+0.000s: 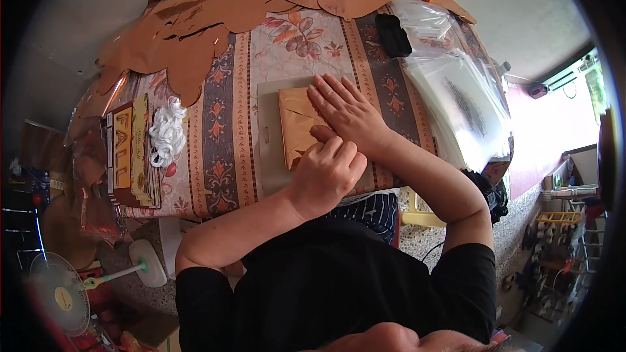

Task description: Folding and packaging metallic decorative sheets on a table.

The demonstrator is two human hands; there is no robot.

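Note:
A flat tan-orange rectangular piece [295, 120], with creases and a dark torn-looking patch at its near edge, lies on a thin grey board [268, 163] in front of me. My right hand [349, 107] rests flat over its right side, fingers stretched out toward the far edge. Just nearer to me, my left hand [329, 173] is closed with its fingers curled, over the piece's near right corner. What its fingertips hold, if anything, is hidden.
Copper-coloured scalloped sheets [287, 3] spread along the table's far side. To the left are a stack of printed cards [127, 156] and a bundle of white ribbon [168, 132]. Clear plastic sleeves [460, 107] and a black case [393, 36] lie right. A fan [62, 296] stands lower left.

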